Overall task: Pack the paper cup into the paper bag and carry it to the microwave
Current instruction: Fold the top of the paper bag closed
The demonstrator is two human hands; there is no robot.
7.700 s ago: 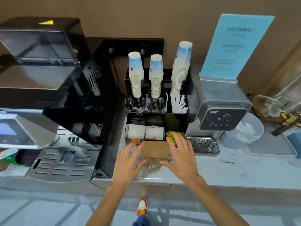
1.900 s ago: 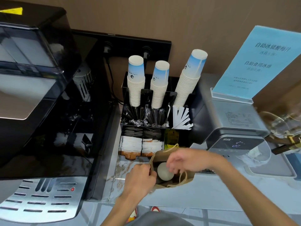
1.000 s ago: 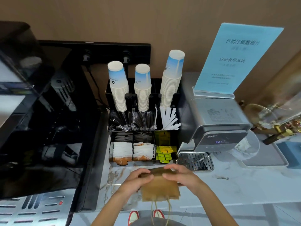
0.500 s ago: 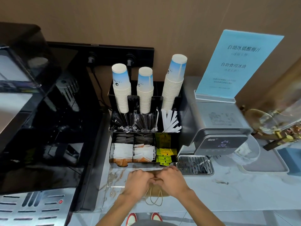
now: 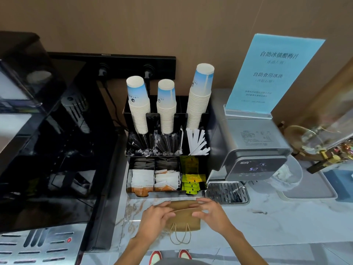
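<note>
A brown paper bag (image 5: 185,217) lies on the marble counter (image 5: 277,222) near its front edge, its top folded over toward me and its twine handles (image 5: 180,236) hanging toward the edge. My left hand (image 5: 155,218) pinches the bag's left side at the fold. My right hand (image 5: 211,214) grips the right side the same way. The paper cup is hidden inside the bag. No microwave is in view.
A black organizer (image 5: 166,150) with stacked paper cups (image 5: 200,96), stirrers and sachets stands just behind the bag. A grey water dispenser (image 5: 252,150) with a blue sign (image 5: 271,73) is to the right, a black coffee machine (image 5: 47,150) to the left.
The cup went into the open bag, then the bag's top was folded down. My hands, bunched together over the bag half a second ago, have moved apart to its two sides.
</note>
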